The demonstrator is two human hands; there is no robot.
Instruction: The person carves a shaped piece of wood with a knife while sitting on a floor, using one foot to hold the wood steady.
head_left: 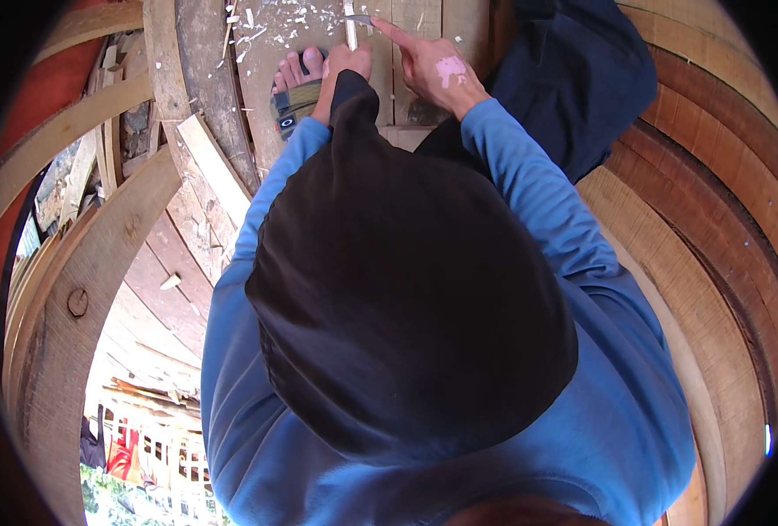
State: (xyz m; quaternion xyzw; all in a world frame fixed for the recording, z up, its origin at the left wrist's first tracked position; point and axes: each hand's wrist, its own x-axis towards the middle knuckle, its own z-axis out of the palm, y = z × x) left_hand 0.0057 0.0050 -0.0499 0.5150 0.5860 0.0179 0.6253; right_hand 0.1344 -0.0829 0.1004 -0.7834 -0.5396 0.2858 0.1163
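My left hand is closed around a thin pale wooden stick, which points away from me toward the top of the view. My right hand is closed on a knife, its index finger stretched along toward the blade. The small dark curved blade lies against the stick, near the upper edge of the picture. The knife's handle is hidden in the hand. Pale wood shavings are scattered on the boards beyond and left of the hands. Blue sleeves cover both my arms.
My sandalled foot rests on the wooden planks, left of my hands. A loose pale board lies farther left. Curved-looking timber planks stand along the right, and wooden framing borders the left. Dark cloth covers my right leg.
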